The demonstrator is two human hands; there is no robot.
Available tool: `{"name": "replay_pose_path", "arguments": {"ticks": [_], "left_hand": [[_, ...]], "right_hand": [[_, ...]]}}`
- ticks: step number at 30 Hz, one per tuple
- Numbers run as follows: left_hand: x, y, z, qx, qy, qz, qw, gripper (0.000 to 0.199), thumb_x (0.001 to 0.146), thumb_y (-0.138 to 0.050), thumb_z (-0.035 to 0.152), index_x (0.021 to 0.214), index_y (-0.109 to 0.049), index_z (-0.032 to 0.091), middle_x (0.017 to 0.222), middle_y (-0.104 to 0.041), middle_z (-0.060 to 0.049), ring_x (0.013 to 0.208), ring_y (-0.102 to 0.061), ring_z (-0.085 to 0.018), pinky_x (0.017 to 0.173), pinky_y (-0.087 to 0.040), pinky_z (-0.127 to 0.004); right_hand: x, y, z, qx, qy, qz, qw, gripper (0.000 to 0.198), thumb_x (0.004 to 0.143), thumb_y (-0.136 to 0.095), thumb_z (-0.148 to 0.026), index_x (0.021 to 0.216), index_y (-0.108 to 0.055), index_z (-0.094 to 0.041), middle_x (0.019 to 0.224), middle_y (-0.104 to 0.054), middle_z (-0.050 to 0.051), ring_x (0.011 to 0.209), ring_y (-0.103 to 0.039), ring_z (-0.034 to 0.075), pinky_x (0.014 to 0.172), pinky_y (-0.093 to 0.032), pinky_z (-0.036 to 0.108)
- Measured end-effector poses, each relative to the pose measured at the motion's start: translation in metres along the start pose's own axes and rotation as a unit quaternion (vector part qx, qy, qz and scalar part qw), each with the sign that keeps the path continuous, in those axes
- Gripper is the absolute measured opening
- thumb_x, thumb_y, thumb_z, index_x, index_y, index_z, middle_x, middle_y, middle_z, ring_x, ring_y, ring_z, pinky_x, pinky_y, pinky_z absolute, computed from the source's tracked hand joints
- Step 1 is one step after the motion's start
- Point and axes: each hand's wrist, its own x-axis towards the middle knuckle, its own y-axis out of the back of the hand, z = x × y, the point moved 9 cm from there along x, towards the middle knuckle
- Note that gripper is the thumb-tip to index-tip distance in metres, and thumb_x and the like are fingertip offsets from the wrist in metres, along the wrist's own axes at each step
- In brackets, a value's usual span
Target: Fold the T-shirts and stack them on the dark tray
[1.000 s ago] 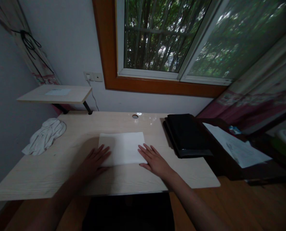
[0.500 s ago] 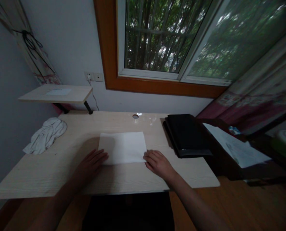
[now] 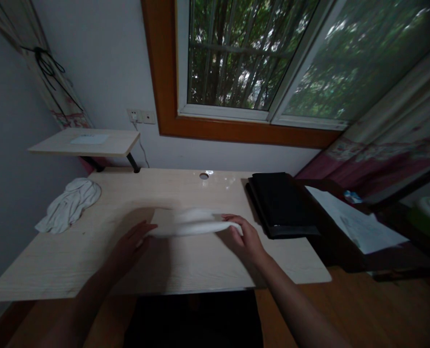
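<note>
The right hand [image 3: 250, 240] pinches the right end of the white sheet [image 3: 191, 228] above the pale desk [image 3: 200, 270]; the left hand [image 3: 132, 240] touches its left end, grip too shadowed to tell. From the sheet, a window [image 3: 249, 53] stands at one o'clock, a black folder [image 3: 282, 200] near three, crumpled cloth [image 3: 70, 205] near nine. The sheet looks blurred.

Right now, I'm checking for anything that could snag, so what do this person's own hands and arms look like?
The left hand and right hand are bare, without gloves. The left forearm and right forearm show no sleeve, watch or bracelet. Dim light leaves small markings unclear.
</note>
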Motion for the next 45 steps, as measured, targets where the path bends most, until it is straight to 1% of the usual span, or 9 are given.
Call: {"name": "replay_pose_path", "arguments": {"ticks": [4,9,17,21,24,27,32,36,45], "left_hand": [[0.019,0.029,0.012,-0.083,0.071,0.026,0.994,0.037,0.104,-0.042,0.044,0.126,-0.065,0.026,0.12,-0.072,-0.006,0.111,-0.068,-0.022,0.095,-0.057,-0.037],[0.036,0.049,0.009,-0.166,0.176,0.079,0.967,0.036,0.099,-0.05,0.048,0.122,-0.063,0.023,0.087,-0.064,0.0,0.076,-0.062,-0.017,0.069,-0.054,-0.029],[0.052,-0.029,-0.049,-0.284,0.242,0.038,0.927,0.041,0.095,-0.051,0.044,0.129,-0.054,0.021,0.075,-0.05,0.005,0.066,-0.054,-0.014,0.061,-0.047,-0.027],[0.055,-0.051,-0.082,-0.165,0.277,0.032,0.946,0.045,0.092,-0.052,0.037,0.131,-0.054,0.017,0.083,-0.062,-0.001,0.075,-0.063,-0.02,0.074,-0.054,-0.037],[0.067,-0.042,-0.068,-0.02,0.211,0.057,0.976,0.044,0.09,-0.051,0.029,0.131,-0.057,0.014,0.103,-0.068,-0.012,0.098,-0.066,-0.028,0.093,-0.054,-0.049],[0.082,-0.041,-0.017,0.087,0.07,0.065,0.992,0.045,0.094,-0.048,0.025,0.138,-0.057,0.017,0.128,-0.065,-0.017,0.126,-0.058,-0.032,0.11,-0.045,-0.053],[0.085,-0.085,0.045,0.129,-0.025,-0.016,0.991,0.051,0.101,-0.038,0.026,0.151,-0.047,0.022,0.147,-0.06,-0.013,0.143,-0.049,-0.032,0.12,-0.033,-0.058],[0.077,-0.101,0.051,0.139,-0.015,-0.016,0.99,0.055,0.104,-0.036,0.033,0.157,-0.04,0.02,0.155,-0.053,-0.016,0.146,-0.046,-0.033,0.12,-0.032,-0.06],[0.056,-0.092,0.019,0.139,0.006,-0.028,0.99,0.059,0.105,-0.036,0.039,0.16,-0.035,0.019,0.159,-0.046,-0.016,0.151,-0.039,-0.032,0.123,-0.03,-0.058]], "right_hand": [[0.012,0.014,0.011,0.022,-0.112,0.064,0.991,0.023,0.102,-0.052,-0.042,0.113,-0.059,-0.023,0.099,-0.071,0.008,0.083,-0.069,0.021,0.065,-0.058,0.03],[0.029,0.012,0.02,0.069,-0.169,0.13,0.975,0.028,0.102,-0.051,-0.045,0.119,-0.052,-0.023,0.097,-0.066,0.006,0.078,-0.064,0.019,0.065,-0.053,0.029],[0.043,-0.048,0.088,0.005,-0.206,0.06,0.977,0.036,0.101,-0.042,-0.044,0.13,-0.048,-0.022,0.091,-0.068,0.005,0.077,-0.067,0.021,0.071,-0.053,0.033],[0.053,-0.062,0.103,-0.044,-0.209,0.053,0.976,0.052,0.098,-0.042,-0.033,0.147,-0.037,-0.015,0.102,-0.071,0.011,0.082,-0.068,0.022,0.078,-0.054,0.035],[0.067,-0.063,0.084,-0.11,-0.168,0.043,0.979,0.057,0.094,-0.044,-0.022,0.151,-0.039,-0.013,0.121,-0.068,0.018,0.107,-0.066,0.025,0.097,-0.053,0.041],[0.076,-0.081,0.05,-0.174,-0.112,-0.021,0.978,0.051,0.096,-0.042,-0.017,0.146,-0.051,-0.014,0.137,-0.062,0.018,0.128,-0.057,0.027,0.113,-0.045,0.042],[0.061,-0.142,0.016,-0.218,-0.049,-0.149,0.963,0.049,0.104,-0.042,-0.028,0.151,-0.049,-0.016,0.157,-0.05,0.014,0.148,-0.041,0.028,0.123,-0.033,0.049],[0.043,-0.155,0.018,-0.228,-0.047,-0.159,0.959,0.055,0.106,-0.044,-0.037,0.156,-0.042,-0.017,0.163,-0.041,0.014,0.154,-0.032,0.03,0.125,-0.027,0.056],[0.017,-0.113,0.053,-0.263,-0.111,-0.146,0.947,0.061,0.107,-0.038,-0.043,0.162,-0.031,-0.018,0.166,-0.033,0.016,0.154,-0.032,0.032,0.122,-0.03,0.062]]}}
